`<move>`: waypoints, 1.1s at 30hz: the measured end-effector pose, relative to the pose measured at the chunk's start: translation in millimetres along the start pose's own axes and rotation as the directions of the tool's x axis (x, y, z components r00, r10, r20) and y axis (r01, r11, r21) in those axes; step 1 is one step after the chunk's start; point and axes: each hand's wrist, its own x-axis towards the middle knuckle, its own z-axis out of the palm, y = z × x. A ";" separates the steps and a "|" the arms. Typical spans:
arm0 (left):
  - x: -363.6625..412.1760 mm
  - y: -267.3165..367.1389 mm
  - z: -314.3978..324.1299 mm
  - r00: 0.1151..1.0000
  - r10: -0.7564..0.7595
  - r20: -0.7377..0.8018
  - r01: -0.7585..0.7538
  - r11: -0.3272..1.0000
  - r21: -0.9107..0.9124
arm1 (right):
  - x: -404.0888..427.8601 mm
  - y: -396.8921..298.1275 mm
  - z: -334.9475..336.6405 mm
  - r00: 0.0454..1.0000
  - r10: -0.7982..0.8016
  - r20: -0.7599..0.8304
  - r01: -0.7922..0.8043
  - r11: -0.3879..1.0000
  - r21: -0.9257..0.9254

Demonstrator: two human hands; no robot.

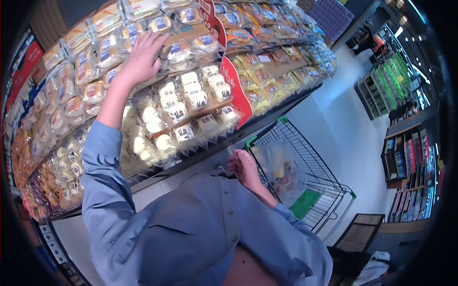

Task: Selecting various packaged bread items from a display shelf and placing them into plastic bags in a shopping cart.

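My left hand (145, 59) reaches over a sloped display, fingers spread, beside clear-wrapped bread packs (160, 23) with blue-and-white labels. Whether the fingertips touch a pack is hard to tell. Below that arm sit white round buns (178, 111) in clear bags. Close to my body, my right hand (245, 166) hangs with loosely curled fingers and nothing visible in it. It is beside the green-trimmed end of a wire shopping cart (315, 157). Inside the cart lie clear bags of baked goods (281, 168).
A wavy red divider (236, 89) splits the display, with yellow-wrapped pastries (263, 77) on its right side. Pale floor tiles (315, 107) run past the cart. Farther off are a green shelf unit (388, 84), other shelves (408, 153) and a person (365, 40).
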 end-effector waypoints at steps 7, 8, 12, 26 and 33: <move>-84.7 129.8 -33.1 0.932 0.257 0.256 0.111 0.469 -0.876 | 27.0 -1.0 -58.9 0.974 -0.121 -0.192 0.080 0.975 -0.207; -97.6 143.8 -19.9 0.924 0.189 0.333 0.257 0.340 -0.905 | 32.5 -1.7 -73.7 0.960 -0.139 -0.245 0.074 0.964 -0.257; -143.2 179.5 47.2 0.821 0.158 0.548 0.537 0.111 -0.836 | 49.5 5.7 -141.7 0.914 -0.133 -0.384 0.022 0.960 -0.280; -103.7 273.5 103.1 0.678 0.365 0.638 0.451 0.479 -0.753 | 63.2 26.1 -268.7 0.816 -0.505 -0.282 -0.169 0.259 -0.951; -68.1 322.1 112.9 0.628 0.441 0.642 0.340 0.586 -0.735 | 83.0 38.2 -292.7 0.993 0.004 -0.120 -0.113 0.374 -0.921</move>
